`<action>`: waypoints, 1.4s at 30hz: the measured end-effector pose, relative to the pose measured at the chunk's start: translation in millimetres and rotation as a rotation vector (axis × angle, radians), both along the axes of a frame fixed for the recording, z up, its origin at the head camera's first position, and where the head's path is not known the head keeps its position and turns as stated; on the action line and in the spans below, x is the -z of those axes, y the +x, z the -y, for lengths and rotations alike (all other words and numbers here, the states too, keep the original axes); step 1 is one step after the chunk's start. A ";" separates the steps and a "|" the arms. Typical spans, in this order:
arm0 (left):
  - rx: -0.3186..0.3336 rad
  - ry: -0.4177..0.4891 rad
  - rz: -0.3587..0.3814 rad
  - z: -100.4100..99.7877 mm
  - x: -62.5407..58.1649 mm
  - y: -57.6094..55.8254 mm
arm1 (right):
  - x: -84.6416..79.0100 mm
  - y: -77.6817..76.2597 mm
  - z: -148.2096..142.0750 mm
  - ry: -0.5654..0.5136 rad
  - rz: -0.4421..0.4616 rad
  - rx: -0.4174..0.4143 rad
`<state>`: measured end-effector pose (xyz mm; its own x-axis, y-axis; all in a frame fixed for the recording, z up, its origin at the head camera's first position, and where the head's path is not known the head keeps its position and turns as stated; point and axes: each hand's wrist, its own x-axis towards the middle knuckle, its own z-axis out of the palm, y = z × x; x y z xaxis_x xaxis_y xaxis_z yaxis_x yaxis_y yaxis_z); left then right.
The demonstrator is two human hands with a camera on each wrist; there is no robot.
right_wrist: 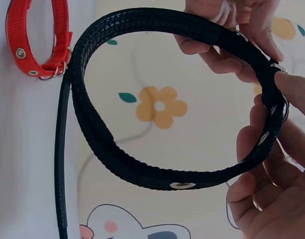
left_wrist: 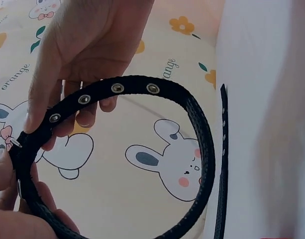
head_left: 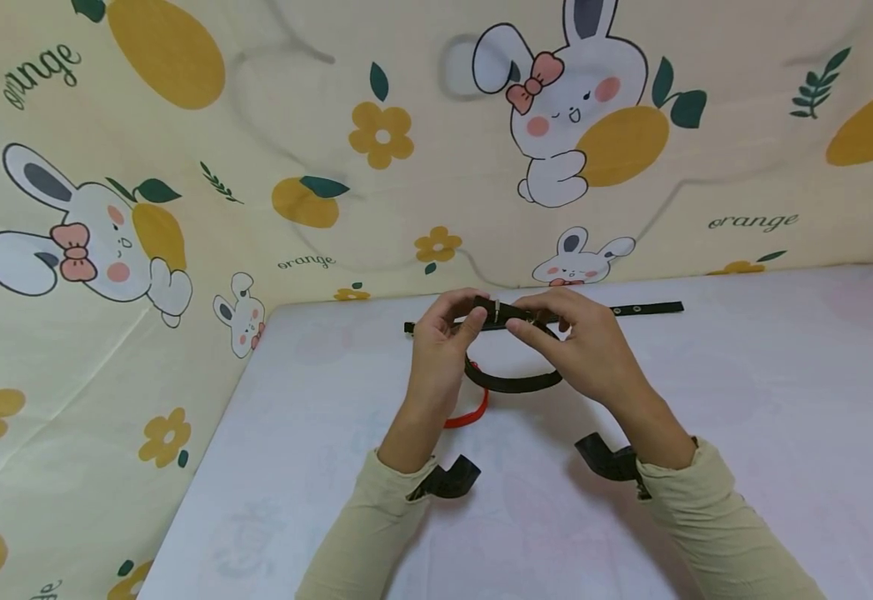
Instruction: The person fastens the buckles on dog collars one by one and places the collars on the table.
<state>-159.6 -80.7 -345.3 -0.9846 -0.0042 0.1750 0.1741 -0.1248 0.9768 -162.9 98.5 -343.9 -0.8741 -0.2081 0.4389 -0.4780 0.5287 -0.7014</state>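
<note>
Between both hands a black collar [head_left: 515,385] with metal eyelets is bent into a closed loop, raised over the table. My left hand [head_left: 440,346] pinches it beside the metal buckle [right_wrist: 278,67], thumb on the near side. With thumb and fingers my right hand [head_left: 586,346] holds the neighbouring stretch of the band, close to the left fingertips. In the left wrist view the eyelets [left_wrist: 117,88] run along the strap past the right fingers. Below the loop, a red collar [head_left: 470,417] lies on the table, partly hidden by the left hand in the head view.
A second black collar [head_left: 650,308] stretches out straight on the white table [head_left: 744,433], behind the hands. The patterned cloth [head_left: 406,192] with rabbits and oranges rises at the table's back and left. Black wrist mounts [head_left: 451,479] stick out from both sleeves.
</note>
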 end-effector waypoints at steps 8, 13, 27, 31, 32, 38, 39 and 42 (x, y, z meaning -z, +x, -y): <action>0.009 0.066 -0.025 1.5 0.9 0.5 | 0.5 -0.6 0.7 -0.002 0.017 0.003; -0.002 0.095 -0.007 2.0 1.1 0.6 | 0.2 0.0 -0.5 -0.001 0.042 0.005; -0.041 0.160 0.037 4.4 -0.1 3.4 | 3.9 1.4 0.8 0.024 0.026 0.012; -0.007 0.121 0.020 3.9 1.0 2.9 | 4.1 2.3 1.1 0.014 -0.006 0.008; 0.000 0.117 0.022 3.5 1.4 2.5 | 4.3 2.7 1.0 0.016 -0.015 0.007; -0.026 0.109 0.055 1.0 1.3 -0.6 | 3.6 1.5 -0.5 0.031 -0.020 0.007; -0.036 0.114 0.060 1.1 0.8 -1.3 | 3.3 0.6 -0.7 0.032 -0.017 0.006; -0.064 0.145 0.065 2.0 -0.5 -3.1 | 2.2 -2.0 -0.7 0.038 -0.012 0.004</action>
<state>-162.7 -82.7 -344.8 -0.9907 -0.0881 0.1035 0.1229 -0.2562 0.9588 -164.9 99.3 -346.1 -0.8695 -0.2218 0.4413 -0.4845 0.5569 -0.6746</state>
